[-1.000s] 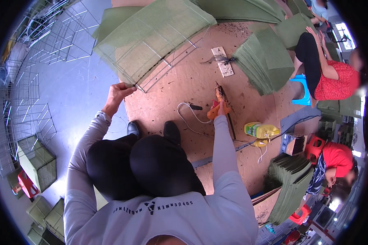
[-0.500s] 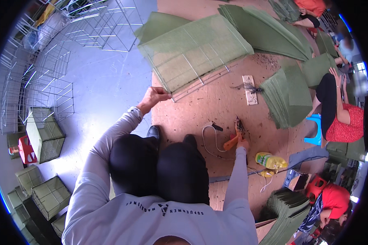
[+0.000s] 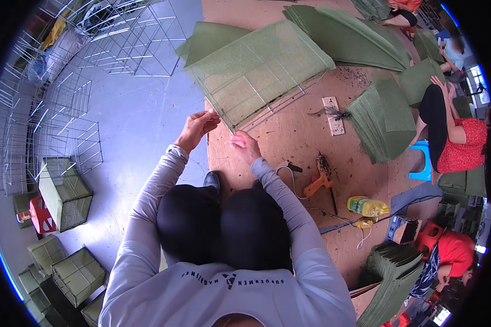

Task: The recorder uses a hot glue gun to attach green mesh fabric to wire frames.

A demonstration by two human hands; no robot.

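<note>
At far left, bare wire cages [image 3: 54, 109] and finished green-covered cubes [image 3: 63, 191] sit on the grey floor, out of our way. Our left hand [image 3: 197, 126] pinches the near corner of the green mesh-covered wire panel [image 3: 256, 71], fingers closed on its edge, likely to keep the cover taut. The panel lies on the plywood board [image 3: 289, 141] just ahead of our knees. Our right hand [image 3: 244, 146] rests beside that corner; we cannot tell if it grips anything. The orange glue gun [image 3: 319, 182] lies near, within reach. Green sheet stacks [image 3: 384, 122] beyond, other people seated far right.
</note>
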